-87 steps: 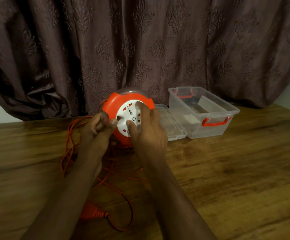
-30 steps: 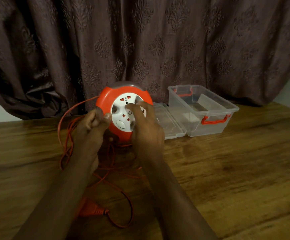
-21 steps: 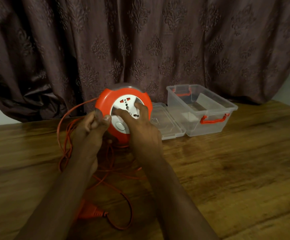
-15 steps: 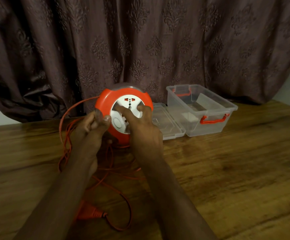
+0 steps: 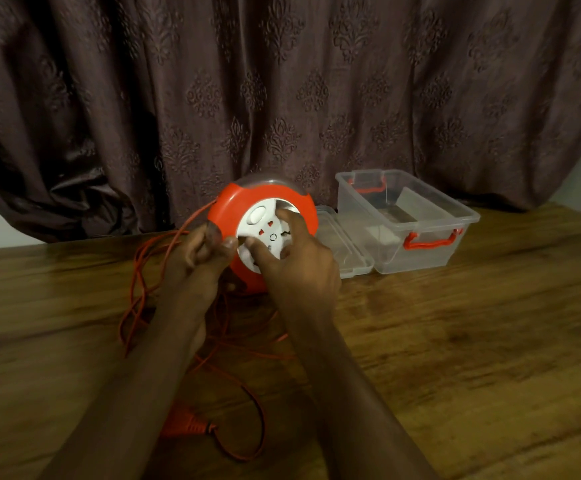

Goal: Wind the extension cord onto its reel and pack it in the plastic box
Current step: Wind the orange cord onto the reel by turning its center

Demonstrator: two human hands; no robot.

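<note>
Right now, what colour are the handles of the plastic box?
The handles are red; head view.

Under our right grip [image 5: 299, 268] the white face [image 5: 247, 226] of the reel [image 5: 226, 209] has turned. Its oval button [image 5: 256, 214], which sat low on the left of the face a second ago and had barely moved half a second ago, is now at the upper left. The red socket slots have swung round with it. Our thumb [image 5: 255, 247], stretched toward the upper left of the face half a second ago, has dropped to the lower left edge. The cord [image 5: 193, 220] leaving the reel's left side bulged out in a wide arc a moment ago. It now runs straighter and closer in toward the tabletop [image 5: 455, 341].
</note>
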